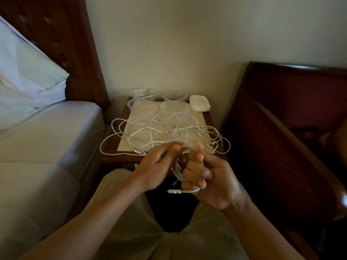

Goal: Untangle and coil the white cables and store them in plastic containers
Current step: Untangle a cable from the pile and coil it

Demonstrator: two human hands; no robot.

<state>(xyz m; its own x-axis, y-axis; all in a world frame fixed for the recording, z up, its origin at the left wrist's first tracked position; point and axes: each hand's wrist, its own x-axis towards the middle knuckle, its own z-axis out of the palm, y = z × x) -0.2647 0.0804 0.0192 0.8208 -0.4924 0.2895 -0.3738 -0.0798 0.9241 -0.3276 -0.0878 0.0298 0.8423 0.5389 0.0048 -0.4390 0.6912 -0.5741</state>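
Left of the bedside table (pixel 216 126), a bed (pixel 47 128) and pillow (pixel 24 68) are seen. On the table a tangle of white cables (pixel 161 128) is spread, with loops hanging over its left and front edges; behind the tangle, clear plastic containers (pixel 140 106) and a stack of lids (pixel 199 103) are set. In front of the table, a strand is pinched by the left hand (pixel 159 164), while a partly wound coil (pixel 179 171) is gripped in the curled fingers of the right hand (pixel 210 177), its plug end protruding below. If the strand is pulled hard, the tangle could be dragged off the table or a knot tightened, since the cables cross one another
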